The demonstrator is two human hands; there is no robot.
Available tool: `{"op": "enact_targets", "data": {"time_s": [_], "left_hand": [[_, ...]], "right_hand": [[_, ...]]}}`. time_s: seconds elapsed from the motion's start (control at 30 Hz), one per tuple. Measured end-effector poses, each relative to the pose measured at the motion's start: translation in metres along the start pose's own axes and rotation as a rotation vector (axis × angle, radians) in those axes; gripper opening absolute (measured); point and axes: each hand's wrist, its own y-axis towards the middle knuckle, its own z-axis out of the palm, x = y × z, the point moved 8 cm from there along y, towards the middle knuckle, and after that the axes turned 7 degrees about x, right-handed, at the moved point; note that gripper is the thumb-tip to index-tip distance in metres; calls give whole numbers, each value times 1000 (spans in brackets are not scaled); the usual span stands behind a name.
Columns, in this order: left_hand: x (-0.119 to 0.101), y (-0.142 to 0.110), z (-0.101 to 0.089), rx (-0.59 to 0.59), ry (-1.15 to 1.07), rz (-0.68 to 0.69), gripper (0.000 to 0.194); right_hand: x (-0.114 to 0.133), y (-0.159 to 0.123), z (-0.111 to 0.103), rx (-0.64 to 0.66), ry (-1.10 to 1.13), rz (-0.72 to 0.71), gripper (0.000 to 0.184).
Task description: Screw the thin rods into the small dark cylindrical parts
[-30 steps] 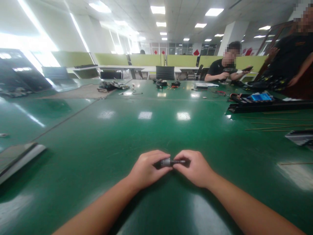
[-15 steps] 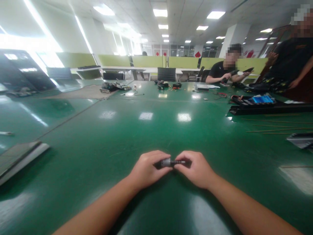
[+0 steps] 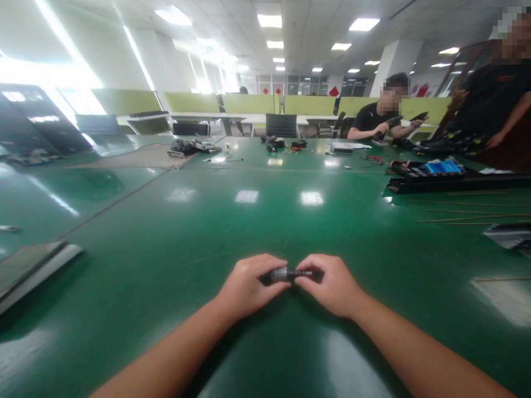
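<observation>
One grey cylinder point(image 3: 280, 275) sits pinched in the left hand point(image 3: 255, 284) over the worktop point(image 3: 207, 232); the right hand point(image 3: 332, 284), nearly closed, pinches the shaft point(image 3: 306, 273) at its end. Keeping both in line with a light, steady grip should work best.

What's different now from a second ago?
The seated person tilted the black tool from about level to a slant. Nearer by, the left hand still grips the grey part; the right hand stays at its thin end. Nothing was let go.
</observation>
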Motion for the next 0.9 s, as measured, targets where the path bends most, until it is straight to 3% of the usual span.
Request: {"op": "enact_targets", "data": {"time_s": [0.9], "left_hand": [[4,0,-2,-15,14,-12,25]], "right_hand": [[0,0,-2,-6,18,1,5]]}}
